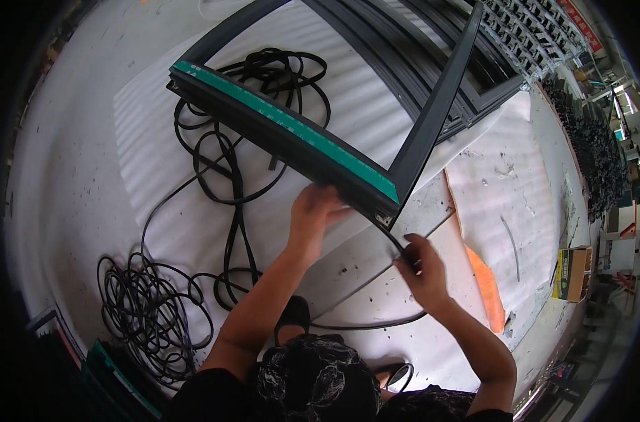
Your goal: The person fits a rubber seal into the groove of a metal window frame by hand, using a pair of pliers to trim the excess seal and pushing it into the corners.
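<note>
A dark grey window frame point(292, 151) with green film along its near bar lies angled in front of me. My left hand point(314, 214) grips the underside of that bar, its fingertips partly hidden by the frame. Off the near right corner of the frame, my right hand point(423, 269) pinches a black rubber strip point(391, 240) between thumb and fingers. The strip runs from the hand up to the corner. More of the same black strip lies in loose loops point(228, 169) beneath and left of the frame, and in a tangled heap point(147, 309) at the lower left.
Several more dark frames point(404, 67) are stacked at the back on white foam sheeting point(147, 141). An orange piece point(485, 288) lies on the right, with a cardboard box point(573, 273) beyond it. Bundled dark profiles point(587, 151) line the far right; my foot point(292, 316) is below.
</note>
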A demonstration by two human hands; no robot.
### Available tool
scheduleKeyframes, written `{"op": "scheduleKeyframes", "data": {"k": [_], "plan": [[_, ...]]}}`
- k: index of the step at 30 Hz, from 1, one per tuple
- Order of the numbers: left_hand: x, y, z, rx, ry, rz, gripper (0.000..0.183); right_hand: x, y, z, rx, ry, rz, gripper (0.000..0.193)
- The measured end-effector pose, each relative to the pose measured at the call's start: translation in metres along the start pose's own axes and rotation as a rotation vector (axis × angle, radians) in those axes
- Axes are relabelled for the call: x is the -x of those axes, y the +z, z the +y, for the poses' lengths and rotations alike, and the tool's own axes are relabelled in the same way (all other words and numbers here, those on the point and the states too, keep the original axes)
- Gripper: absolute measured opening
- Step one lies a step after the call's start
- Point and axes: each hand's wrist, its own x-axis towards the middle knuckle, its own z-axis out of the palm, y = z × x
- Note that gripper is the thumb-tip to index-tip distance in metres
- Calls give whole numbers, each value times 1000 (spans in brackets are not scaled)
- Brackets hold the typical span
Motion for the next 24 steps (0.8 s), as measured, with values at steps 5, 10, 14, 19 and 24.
{"op": "scheduleKeyframes", "data": {"k": [5,10,14,19,24], "plan": [[-1,-2,3,-56,22,53,28,-23,-41,-13,392,-433,208,22],[4,6,7,-94,-60,3,27,-37,-55,-16,469,-477,158,24],[4,4,2,-155,-87,-1,28,-40,-59,-14,472,-519,63,21],[11,14,-3,-124,-127,-16,27,-39,-55,-9,445,-517,75,20],[10,14,-7,-132,-153,-67,29,-42,-58,-8,366,-481,43,18]]}}
